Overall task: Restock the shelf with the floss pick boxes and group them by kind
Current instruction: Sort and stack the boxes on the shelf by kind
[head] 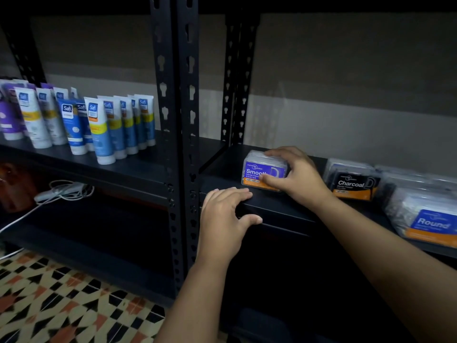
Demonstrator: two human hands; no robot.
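Observation:
A clear floss pick box with a purple "Smooth" label (257, 172) stands on the black shelf (222, 167), near its left end. My right hand (294, 174) grips this box, fingers over its top and thumb on its front. My left hand (223, 216) rests on the shelf's front edge, fingers on top and thumb under the lip. To the right stands a black "Charcoal" box (352, 183). Further right lies a blue "Round" box (427, 221) with more clear boxes (410, 180) behind it.
Black steel uprights (176, 120) divide this bay from the left one, where several cream tubes (99, 125) stand in rows. A white power strip and cable (61, 190) lie on the lower left shelf. Patterned floor tiles (61, 305) show below.

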